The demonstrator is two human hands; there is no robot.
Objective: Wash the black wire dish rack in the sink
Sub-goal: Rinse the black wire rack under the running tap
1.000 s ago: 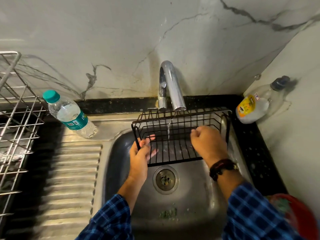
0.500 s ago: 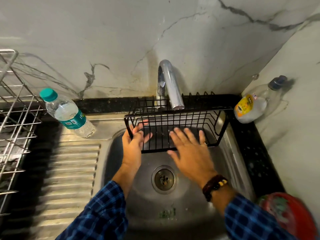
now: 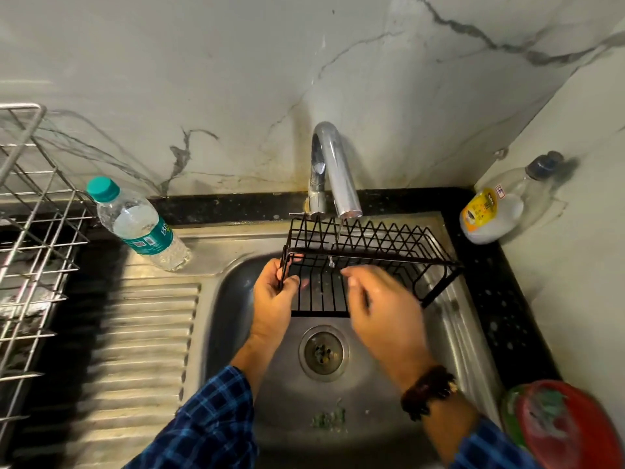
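The left hand (image 3: 274, 301) pinches the black wire dish rack (image 3: 367, 262) at its nine-o'clock end, tilted under the faucet (image 3: 333, 170) over the sink (image 3: 236, 286). The right hand (image 3: 382, 308), blurred, touches its front wires; grip unclear. Open basin lies at six o'clock.

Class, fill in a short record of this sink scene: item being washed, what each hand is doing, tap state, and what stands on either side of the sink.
item: black wire rack, tilted over the sink
left hand: grip on the rack's left end
right hand: on the rack's wires, blurred; grip unclear
tap: thin stream of water falling onto the rack
left of sink: water bottle, steel rack
right of sink: soap bottle in the corner
drain: uncovered
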